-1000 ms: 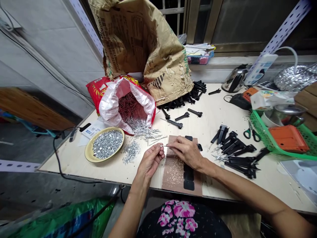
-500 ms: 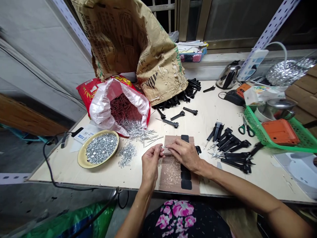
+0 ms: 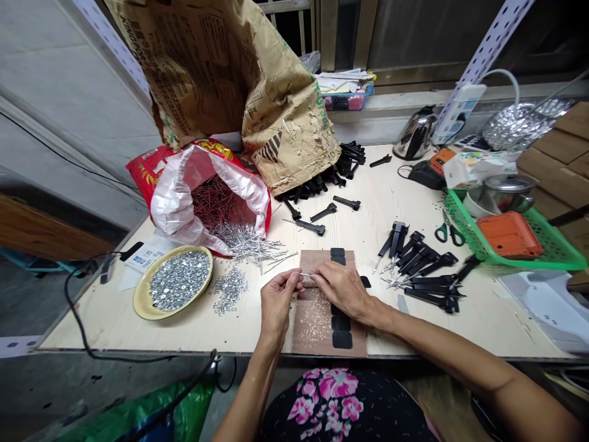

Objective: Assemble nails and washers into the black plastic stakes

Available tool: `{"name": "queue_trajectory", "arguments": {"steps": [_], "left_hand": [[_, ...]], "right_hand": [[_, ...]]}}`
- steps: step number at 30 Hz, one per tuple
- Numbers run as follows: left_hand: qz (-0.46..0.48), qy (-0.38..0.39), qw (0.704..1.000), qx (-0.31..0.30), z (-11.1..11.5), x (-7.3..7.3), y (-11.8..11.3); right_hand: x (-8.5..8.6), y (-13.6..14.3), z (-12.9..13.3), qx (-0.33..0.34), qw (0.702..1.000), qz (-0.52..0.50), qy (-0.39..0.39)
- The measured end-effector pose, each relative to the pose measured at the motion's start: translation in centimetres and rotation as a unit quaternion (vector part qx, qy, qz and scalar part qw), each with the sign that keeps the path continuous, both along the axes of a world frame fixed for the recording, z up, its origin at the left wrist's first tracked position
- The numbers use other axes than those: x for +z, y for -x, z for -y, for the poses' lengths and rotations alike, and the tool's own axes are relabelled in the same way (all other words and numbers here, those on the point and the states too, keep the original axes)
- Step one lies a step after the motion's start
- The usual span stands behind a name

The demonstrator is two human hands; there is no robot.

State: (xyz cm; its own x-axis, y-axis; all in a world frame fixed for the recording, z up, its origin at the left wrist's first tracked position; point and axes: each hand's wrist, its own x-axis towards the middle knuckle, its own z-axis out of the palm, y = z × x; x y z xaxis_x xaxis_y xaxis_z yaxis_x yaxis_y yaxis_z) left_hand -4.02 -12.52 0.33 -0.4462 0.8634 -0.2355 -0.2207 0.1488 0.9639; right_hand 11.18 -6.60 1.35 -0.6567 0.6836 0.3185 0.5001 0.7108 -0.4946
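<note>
My left hand [image 3: 276, 307] is closed, thumb and forefinger pinching one end of a thin silvery nail [image 3: 305, 274]. Fingertips of my right hand [image 3: 343, 291] close on the other end, so the nail lies level between them. Both hands are over a brown board [image 3: 313, 344] scattered with pale crumbs. Black square pads [image 3: 342, 340] run down the board, partly covered by my right hand. Small metal washers [image 3: 231, 288] lie loose to the left, near a yellow bowl [image 3: 142, 305] of more washers. Loose nails [image 3: 253, 242] spill from a red and white bag [image 3: 172, 205].
Black plastic pieces with metal tips [image 3: 421, 264] lie right of the board. More black pieces [image 3: 317, 184] come out from under a brown paper sack [image 3: 294, 135]. Scissors [image 3: 448, 233], a green basket [image 3: 564, 258] and a metal kettle [image 3: 414, 135] stand along the right side.
The view has shifted slightly, so the table's things sit a little further left. Both hands keep the same pose, with a bit more of the nail showing between the fingertips.
</note>
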Motion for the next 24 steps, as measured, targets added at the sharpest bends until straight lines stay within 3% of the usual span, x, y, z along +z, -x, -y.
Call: {"name": "queue_trajectory", "arguments": {"steps": [10, 15, 20, 22, 24], "left_hand": [[0.025, -0.004, 1.0, 0.001, -0.5, 0.1, -0.9], [0.021, 0.0, 1.0, -0.009, -0.4, 0.0, -1.0], [-0.034, -0.001, 0.999, -0.011, -0.2, -0.2, -1.1], [-0.077, 0.002, 0.997, -0.011, -0.2, -0.3, -1.1], [-0.114, 0.005, 0.993, -0.015, -0.2, -0.3, -1.1]], "right_hand": [[-0.4, -0.6, 0.2, -0.017, 0.99, -0.099, 0.097], [-0.6, -0.9, 0.5, -0.014, 0.997, -0.048, 0.058], [-0.7, -0.8, 1.3, -0.051, 0.998, -0.012, 0.042], [-0.7, -0.7, 1.2, -0.058, 0.995, -0.033, 0.08], [-0.9, -0.5, 0.7, -0.04, 0.979, -0.069, 0.186]]}}
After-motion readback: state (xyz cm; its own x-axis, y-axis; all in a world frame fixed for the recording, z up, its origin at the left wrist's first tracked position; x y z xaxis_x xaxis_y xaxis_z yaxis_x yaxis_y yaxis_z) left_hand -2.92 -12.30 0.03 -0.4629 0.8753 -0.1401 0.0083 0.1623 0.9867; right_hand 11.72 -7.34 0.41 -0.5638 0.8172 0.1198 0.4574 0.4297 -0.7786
